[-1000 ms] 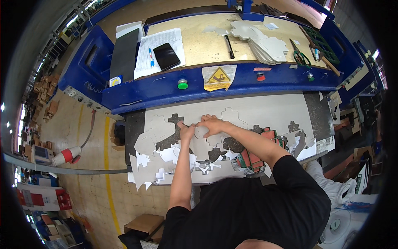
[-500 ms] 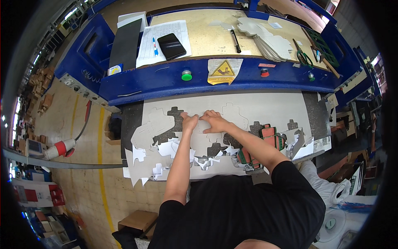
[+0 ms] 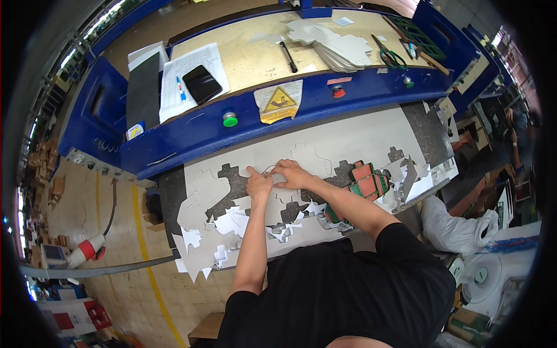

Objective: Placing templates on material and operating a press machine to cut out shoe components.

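a red and white plug (image 3: 87, 250) is showing well to the left of the left hand. beyond that hand and to its left, a dark board (image 3: 143, 90) is lying on the upper table (image 3: 246, 62), then a paper (image 3: 169, 100) is carrying a blue and white pen (image 3: 181, 89) and a black phone (image 3: 202, 84). white scraps (image 3: 230, 222) are lying near the left hand, on its body side, and a green button (image 3: 230, 120) is sitting beyond it, on the blue bar (image 3: 194, 134). the left hand (image 3: 259, 182) is resting on the grey sheet (image 3: 371, 129), its fingers bending; i cannot tell whether it is pinching the sheet. the sheet is lying under both hands and spreading past them either way, with cut shapes showing around them. beyond the hands, a yellow warning sign (image 3: 279, 104) is hanging, and a black marker (image 3: 288, 57) is lying further off. the right hand (image 3: 291, 174) is curling its fingers on the sheet just beside the left hand; its grip i cannot tell. beyond it and rightward, a stack of cards (image 3: 342, 52) is lying. right of it, a red and green block (image 3: 368, 180) is standing partly behind the forearm. farther right and beyond, scissors (image 3: 391, 57) and a hammer (image 3: 434, 64) are lying.
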`<act>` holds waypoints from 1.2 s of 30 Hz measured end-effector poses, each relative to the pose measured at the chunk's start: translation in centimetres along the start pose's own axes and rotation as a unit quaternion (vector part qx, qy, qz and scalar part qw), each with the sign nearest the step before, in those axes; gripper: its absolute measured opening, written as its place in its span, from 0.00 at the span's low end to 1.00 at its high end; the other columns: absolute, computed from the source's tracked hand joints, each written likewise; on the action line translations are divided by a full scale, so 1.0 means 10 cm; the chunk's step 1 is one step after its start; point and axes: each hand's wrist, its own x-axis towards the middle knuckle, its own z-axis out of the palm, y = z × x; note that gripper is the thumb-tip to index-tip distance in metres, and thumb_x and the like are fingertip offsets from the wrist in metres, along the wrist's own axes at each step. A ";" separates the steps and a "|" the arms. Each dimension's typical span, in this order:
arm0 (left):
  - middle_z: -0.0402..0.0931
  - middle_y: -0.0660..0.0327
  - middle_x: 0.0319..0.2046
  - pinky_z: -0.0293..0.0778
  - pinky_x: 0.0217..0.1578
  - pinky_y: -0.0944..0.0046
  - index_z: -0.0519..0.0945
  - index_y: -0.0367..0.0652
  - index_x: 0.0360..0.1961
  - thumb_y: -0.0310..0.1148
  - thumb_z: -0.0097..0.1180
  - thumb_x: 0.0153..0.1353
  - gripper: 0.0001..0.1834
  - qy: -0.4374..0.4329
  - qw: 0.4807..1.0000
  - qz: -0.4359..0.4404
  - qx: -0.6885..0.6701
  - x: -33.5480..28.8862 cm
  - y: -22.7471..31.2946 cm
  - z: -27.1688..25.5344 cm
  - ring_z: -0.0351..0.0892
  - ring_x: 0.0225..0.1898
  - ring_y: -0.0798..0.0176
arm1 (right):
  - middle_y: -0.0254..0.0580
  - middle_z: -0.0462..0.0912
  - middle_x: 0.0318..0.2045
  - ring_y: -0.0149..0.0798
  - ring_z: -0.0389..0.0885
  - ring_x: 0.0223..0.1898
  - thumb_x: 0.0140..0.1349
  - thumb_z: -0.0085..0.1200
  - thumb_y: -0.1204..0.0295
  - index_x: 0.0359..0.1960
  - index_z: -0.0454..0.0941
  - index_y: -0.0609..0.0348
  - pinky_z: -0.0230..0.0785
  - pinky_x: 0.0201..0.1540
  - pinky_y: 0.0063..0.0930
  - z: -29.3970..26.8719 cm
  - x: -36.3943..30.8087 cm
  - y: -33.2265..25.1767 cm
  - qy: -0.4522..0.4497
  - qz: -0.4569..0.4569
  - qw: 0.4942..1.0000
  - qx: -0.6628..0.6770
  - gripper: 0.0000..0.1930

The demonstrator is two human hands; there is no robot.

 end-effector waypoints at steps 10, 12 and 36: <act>0.78 0.32 0.42 0.73 0.50 0.40 0.58 0.32 0.56 0.39 0.55 0.58 0.31 -0.003 0.998 0.018 0.055 0.12 0.04 0.12 0.80 0.46 0.33 | 0.45 0.79 0.47 0.49 0.73 0.56 0.55 0.65 0.61 0.47 0.82 0.54 0.65 0.60 0.43 -0.01 -0.18 0.11 0.067 0.048 0.993 0.088 0.19; 0.78 0.33 0.41 0.73 0.51 0.40 0.58 0.32 0.56 0.39 0.55 0.58 0.31 0.024 0.996 0.017 0.080 0.14 0.00 0.16 0.80 0.45 0.33 | 0.46 0.79 0.46 0.49 0.75 0.55 0.56 0.64 0.62 0.46 0.82 0.54 0.66 0.59 0.42 -0.01 -0.16 0.07 0.071 0.045 0.991 0.101 0.18; 0.71 0.46 0.43 0.68 0.41 0.56 0.59 0.40 0.61 0.39 0.59 0.57 0.34 -0.004 0.944 -0.106 -0.313 0.59 -0.59 0.04 0.72 0.42 0.52 | 0.46 0.73 0.56 0.51 0.67 0.62 0.55 0.65 0.60 0.54 0.77 0.50 0.61 0.63 0.46 -0.15 0.09 -0.25 0.030 0.026 0.998 0.040 0.25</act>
